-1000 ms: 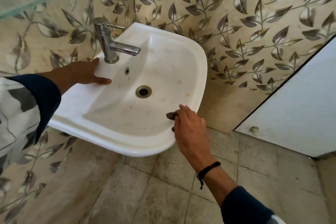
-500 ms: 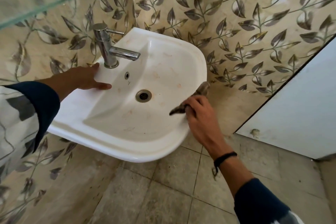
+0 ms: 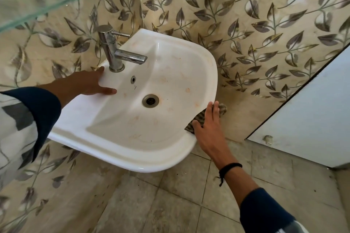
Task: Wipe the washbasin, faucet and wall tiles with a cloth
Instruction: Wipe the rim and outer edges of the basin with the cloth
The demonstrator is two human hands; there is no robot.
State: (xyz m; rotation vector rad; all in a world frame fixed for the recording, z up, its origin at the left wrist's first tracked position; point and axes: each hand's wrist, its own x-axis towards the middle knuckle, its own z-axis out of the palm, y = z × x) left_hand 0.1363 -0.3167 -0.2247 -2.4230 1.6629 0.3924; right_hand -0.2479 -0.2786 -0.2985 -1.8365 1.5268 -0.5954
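A white washbasin (image 3: 121,149) with brownish stains in its bowl hangs in a corner of leaf-patterned wall tiles (image 3: 246,30). A chrome faucet (image 3: 113,51) stands at its back left. My left hand (image 3: 89,82) lies flat on the basin's left ledge beside the faucet base, fingers apart, holding nothing. My right hand (image 3: 206,125) presses a dark checked cloth (image 3: 198,118) against the basin's right rim; part of the cloth hangs over the outer edge and most of it is hidden under my palm.
A glass shelf (image 3: 47,0) juts out above the faucet at the upper left. A white door panel (image 3: 306,119) stands at the right. Dirty beige floor tiles (image 3: 180,204) lie below the basin. The drain (image 3: 150,100) sits in the bowl's middle.
My right hand has slid the cloth along the basin's rim from the front edge round to the right side. My left hand has stayed on the ledge.
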